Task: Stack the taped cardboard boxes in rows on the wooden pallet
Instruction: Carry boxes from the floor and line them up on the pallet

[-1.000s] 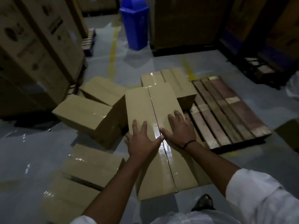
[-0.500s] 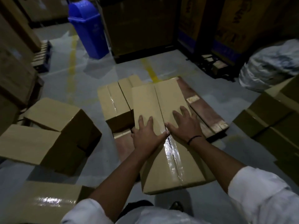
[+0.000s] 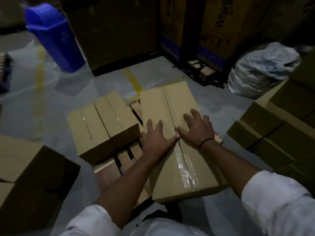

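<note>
- On the tall dark cartons (image 3: 219, 31) behind the wooden pallet (image 3: 126, 157), part of a brand name, "Whirl", is read; the rest is cut off.
- Compared with half a second ago, the taped box (image 3: 156, 106) is seen further to the right over the pallet. A gap is now left between it and the two boxes (image 3: 102, 123) placed on the pallet's left part.
- The left hand (image 3: 156, 138) and the right hand (image 3: 196, 128) are laid flat on top of the taped box. The fingers are straight and spread, the thumbs almost meet at the tape seam, and nothing is gripped.
- Whether the taped box rests fully on the pallet cannot be told.
</note>
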The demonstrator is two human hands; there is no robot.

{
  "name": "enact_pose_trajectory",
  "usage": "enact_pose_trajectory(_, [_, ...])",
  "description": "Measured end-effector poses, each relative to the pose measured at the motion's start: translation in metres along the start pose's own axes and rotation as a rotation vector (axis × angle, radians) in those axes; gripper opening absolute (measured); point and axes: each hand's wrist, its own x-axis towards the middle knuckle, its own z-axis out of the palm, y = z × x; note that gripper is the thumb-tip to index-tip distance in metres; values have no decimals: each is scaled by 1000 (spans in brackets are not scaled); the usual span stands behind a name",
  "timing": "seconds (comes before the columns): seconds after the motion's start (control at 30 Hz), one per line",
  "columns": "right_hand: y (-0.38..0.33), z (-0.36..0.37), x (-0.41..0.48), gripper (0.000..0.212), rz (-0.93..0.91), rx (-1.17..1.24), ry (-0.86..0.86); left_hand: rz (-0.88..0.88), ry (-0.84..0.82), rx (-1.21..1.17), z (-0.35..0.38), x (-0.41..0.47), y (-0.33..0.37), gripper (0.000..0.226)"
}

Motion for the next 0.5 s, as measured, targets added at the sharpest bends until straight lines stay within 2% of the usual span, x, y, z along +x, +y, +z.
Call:
enact_pose_trajectory(0.23, [15,0,128,78,-1,-38,-8,-8,-18,-34,0,123,28,108])
enact_pose_trajectory(0.5, [-11,7,273,75,-34,48,4,-8,54,57,-29,260,28,107])
